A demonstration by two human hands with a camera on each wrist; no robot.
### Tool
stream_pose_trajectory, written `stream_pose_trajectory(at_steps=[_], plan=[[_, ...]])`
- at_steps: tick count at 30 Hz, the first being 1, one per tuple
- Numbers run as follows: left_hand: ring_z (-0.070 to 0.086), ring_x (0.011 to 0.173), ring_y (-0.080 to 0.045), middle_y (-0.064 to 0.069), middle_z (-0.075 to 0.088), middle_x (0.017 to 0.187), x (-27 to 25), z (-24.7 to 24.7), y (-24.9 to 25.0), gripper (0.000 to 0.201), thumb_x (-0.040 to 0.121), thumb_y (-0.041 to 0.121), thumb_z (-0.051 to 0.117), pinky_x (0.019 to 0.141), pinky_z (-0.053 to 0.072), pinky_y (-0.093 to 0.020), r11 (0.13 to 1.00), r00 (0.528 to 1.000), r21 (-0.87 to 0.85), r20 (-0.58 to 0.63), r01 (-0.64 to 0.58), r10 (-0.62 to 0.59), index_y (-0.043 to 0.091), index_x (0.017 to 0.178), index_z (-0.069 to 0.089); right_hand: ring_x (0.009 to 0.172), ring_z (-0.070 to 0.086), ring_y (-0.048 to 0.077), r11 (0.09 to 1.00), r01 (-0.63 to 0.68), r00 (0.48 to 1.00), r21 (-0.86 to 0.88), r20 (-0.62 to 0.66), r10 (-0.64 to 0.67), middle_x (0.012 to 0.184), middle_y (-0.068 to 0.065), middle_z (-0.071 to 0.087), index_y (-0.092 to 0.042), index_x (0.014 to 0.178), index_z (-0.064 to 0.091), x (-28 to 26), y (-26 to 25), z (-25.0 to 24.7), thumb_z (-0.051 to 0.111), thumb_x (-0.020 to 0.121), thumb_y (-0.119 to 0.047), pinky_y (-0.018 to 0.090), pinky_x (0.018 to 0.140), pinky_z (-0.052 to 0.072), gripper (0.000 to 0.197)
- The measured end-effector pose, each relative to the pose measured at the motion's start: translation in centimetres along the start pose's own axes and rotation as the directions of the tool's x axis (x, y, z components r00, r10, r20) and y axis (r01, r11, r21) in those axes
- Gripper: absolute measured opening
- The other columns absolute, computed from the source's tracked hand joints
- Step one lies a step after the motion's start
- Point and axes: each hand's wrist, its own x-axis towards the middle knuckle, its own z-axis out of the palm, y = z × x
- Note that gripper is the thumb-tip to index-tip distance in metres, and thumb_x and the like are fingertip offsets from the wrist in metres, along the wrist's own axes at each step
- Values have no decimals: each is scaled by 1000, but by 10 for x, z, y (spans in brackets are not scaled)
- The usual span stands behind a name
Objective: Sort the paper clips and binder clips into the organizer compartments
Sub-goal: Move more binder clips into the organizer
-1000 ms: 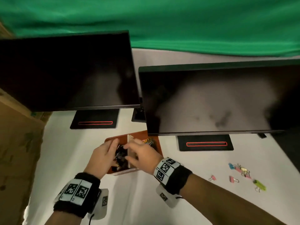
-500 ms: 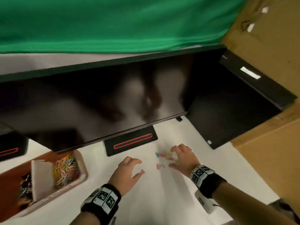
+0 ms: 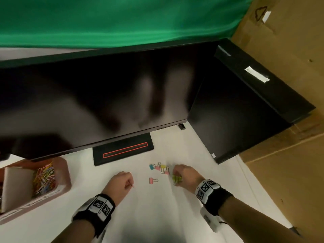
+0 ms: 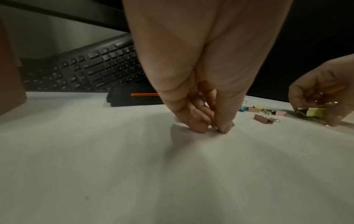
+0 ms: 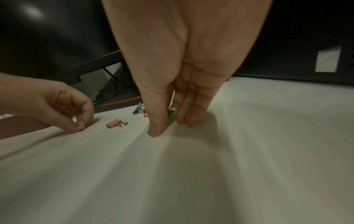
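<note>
My right hand [image 3: 175, 178] pinches a green binder clip [image 5: 172, 116] between thumb and fingers, low against the white table. My left hand [image 3: 130, 185] has its fingers curled and pinches a small pink binder clip [image 5: 81, 125] on the table. Between the hands lies a loose pink binder clip [image 3: 152, 180]. Just beyond it sits a cluster of blue, pink and yellow binder clips [image 3: 160, 168]. The brown organizer [image 3: 63, 174] stands at the far left, with coloured paper clips [image 3: 44, 178] in its right compartment.
A black monitor [image 3: 105, 102] overhangs the table, and its stand base [image 3: 122, 150] lies just behind the clips. A black box [image 3: 236, 111] and cardboard [image 3: 289, 172] close off the right side. A keyboard [image 4: 91, 68] lies behind the monitor stand.
Both hands left the organizer and moved right to the loose binder clips. From spread fingers half a second ago, each hand has closed on a clip.
</note>
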Motion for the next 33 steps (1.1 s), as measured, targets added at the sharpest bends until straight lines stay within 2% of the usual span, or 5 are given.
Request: stream_pose_trajectory(at_steps=[12,21,25,30,33], plan=[[53,67,-1,3,46,106,23,15,46,30,84,7,57,75,40,-2,985,980,-70,111,-156,163,20,111,62,114,53,27,993,114,994,-39,6,-114,129,5,50,-27,136,42,20,-23,-3,62,86,-27,37,99,45,54],[50,73,-7,5,46,95,24,30,47,8,84,17,61,73,41,-9,995,993,40,70,-96,94,16,91,61,102,56,26,995,94,992,-29,-77,-96,121,6,49,-12,113,58,29,-22,8,58,89,-19,31,90,47,25],[56,80,-12,3,51,92,26,25,45,7,82,19,61,79,51,-24,996,997,56,51,-64,61,19,88,59,109,53,25,991,115,990,-67,-72,-119,118,7,54,-13,114,59,29,-19,4,58,88,-18,31,90,45,26],[56,75,-12,1,48,91,28,14,46,13,81,12,63,75,49,-17,996,996,21,27,-83,82,22,78,55,109,53,25,992,108,990,-68,-86,-113,120,4,53,-17,114,61,28,-10,2,57,86,-8,30,93,44,29],[52,73,-4,4,43,100,40,3,54,19,81,7,62,71,41,-5,988,988,-42,-33,-151,149,21,93,58,104,56,26,996,89,992,11,-95,-87,122,4,48,-17,114,63,29,-6,0,60,84,-5,29,95,46,32]])
